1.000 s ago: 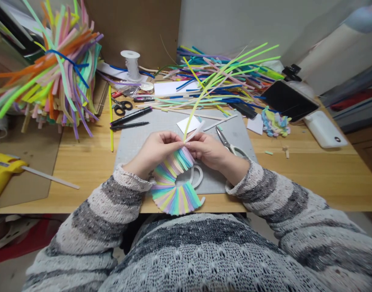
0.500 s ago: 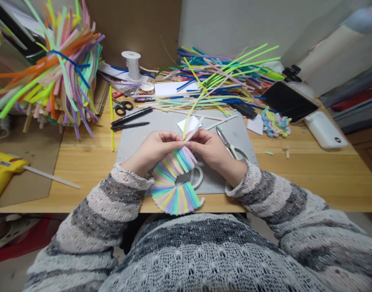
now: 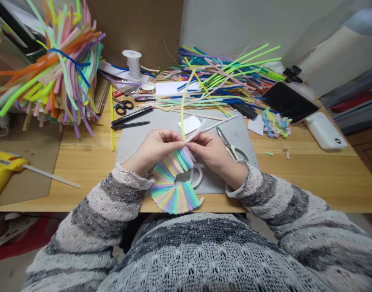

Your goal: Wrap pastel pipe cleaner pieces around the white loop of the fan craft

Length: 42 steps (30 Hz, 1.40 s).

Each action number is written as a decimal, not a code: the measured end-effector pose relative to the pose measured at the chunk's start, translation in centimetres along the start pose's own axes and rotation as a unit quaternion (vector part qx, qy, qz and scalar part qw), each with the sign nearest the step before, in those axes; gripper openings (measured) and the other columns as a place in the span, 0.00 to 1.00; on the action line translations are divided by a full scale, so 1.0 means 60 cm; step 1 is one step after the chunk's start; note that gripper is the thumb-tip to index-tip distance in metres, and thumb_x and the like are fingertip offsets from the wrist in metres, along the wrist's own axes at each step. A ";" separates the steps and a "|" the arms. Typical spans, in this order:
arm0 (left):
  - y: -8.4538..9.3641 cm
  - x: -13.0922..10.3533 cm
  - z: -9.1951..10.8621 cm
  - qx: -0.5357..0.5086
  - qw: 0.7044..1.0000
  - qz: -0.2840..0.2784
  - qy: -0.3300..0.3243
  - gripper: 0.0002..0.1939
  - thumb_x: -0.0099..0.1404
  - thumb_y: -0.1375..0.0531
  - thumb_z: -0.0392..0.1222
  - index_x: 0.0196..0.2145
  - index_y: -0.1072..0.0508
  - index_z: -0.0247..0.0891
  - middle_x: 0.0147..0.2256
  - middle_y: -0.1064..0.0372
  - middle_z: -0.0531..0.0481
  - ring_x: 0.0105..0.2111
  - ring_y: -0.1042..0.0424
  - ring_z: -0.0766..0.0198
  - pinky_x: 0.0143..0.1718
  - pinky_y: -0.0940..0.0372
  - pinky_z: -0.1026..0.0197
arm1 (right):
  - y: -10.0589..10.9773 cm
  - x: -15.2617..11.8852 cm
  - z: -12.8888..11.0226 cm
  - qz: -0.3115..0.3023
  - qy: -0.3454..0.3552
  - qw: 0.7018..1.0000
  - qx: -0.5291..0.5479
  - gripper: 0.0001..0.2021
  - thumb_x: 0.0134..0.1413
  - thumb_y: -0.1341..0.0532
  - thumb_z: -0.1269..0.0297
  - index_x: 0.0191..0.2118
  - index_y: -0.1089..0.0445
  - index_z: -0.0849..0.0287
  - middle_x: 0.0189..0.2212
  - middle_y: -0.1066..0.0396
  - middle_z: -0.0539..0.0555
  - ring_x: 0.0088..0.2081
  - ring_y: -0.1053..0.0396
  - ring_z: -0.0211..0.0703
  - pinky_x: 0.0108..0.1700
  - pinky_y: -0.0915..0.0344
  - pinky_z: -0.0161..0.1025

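Observation:
A curved band of pastel pipe cleaners [image 3: 167, 194] hangs in a C shape below my hands. My left hand [image 3: 166, 144] pinches its upper end, where a yellow pipe cleaner [image 3: 182, 109] stands up from the fingertips. Close beside it, my right hand [image 3: 206, 148] is closed at the same spot, with a white pipe cleaner [image 3: 198, 129] rising between thumb and fingers. The fingertips of both hands nearly touch. A white loop [image 3: 198, 177] shows to the right of the band.
Light-handled scissors [image 3: 230, 146] lie by my right wrist on the grey mat [image 3: 134, 138]. Black pens [image 3: 131, 116], black scissors [image 3: 123, 106] and a spool [image 3: 133, 67] are behind left. Pipe cleaners [image 3: 234, 77] pile up at the back; a glue gun [image 3: 5, 170] lies far left.
The yellow pipe cleaner's upper part has swung left and stands more upright. The white one leans a little further right. Both hands stay almost in place, still pinching.

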<state>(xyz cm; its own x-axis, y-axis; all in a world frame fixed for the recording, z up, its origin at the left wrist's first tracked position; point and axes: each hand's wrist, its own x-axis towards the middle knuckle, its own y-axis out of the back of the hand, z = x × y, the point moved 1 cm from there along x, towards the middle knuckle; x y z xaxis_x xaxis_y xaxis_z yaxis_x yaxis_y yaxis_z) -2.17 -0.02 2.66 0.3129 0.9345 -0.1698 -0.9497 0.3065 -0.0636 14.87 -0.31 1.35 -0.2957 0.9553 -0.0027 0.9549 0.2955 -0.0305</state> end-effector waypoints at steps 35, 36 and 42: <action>-0.013 0.002 -0.013 -0.066 0.997 0.044 0.010 0.09 0.49 0.33 0.40 0.26 0.27 0.33 0.25 0.31 0.52 0.26 0.34 0.69 0.30 0.40 0.65 | -0.016 0.002 0.015 0.048 -0.021 0.999 0.014 0.12 0.42 0.35 0.58 0.24 0.37 0.59 0.21 0.39 0.46 0.23 0.45 0.32 0.27 0.45 0.34; -0.015 0.001 -0.013 -0.050 0.998 0.042 -0.004 0.09 0.50 0.33 0.40 0.26 0.27 0.33 0.25 0.31 0.52 0.26 0.34 0.69 0.31 0.40 0.65 | -0.015 0.002 0.016 0.054 -0.015 0.998 0.009 0.12 0.42 0.35 0.58 0.24 0.37 0.59 0.21 0.39 0.46 0.24 0.45 0.32 0.27 0.45 0.34; -0.023 0.000 -0.017 0.025 0.993 0.067 -0.095 0.08 0.52 0.34 0.41 0.28 0.26 0.34 0.29 0.29 0.51 0.32 0.32 0.66 0.36 0.38 0.65 | -0.007 0.012 0.025 0.102 0.009 0.994 -0.028 0.10 0.44 0.36 0.61 0.23 0.36 0.60 0.19 0.41 0.45 0.23 0.45 0.32 0.28 0.45 0.34</action>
<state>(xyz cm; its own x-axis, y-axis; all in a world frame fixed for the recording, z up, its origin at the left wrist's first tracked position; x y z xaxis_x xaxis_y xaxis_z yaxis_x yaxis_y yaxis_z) -0.89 -0.65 1.74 0.1819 0.9832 0.0152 -0.9833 0.1820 -0.0025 14.23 0.22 -0.12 -0.0952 0.9954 0.0142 0.9952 0.0948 0.0248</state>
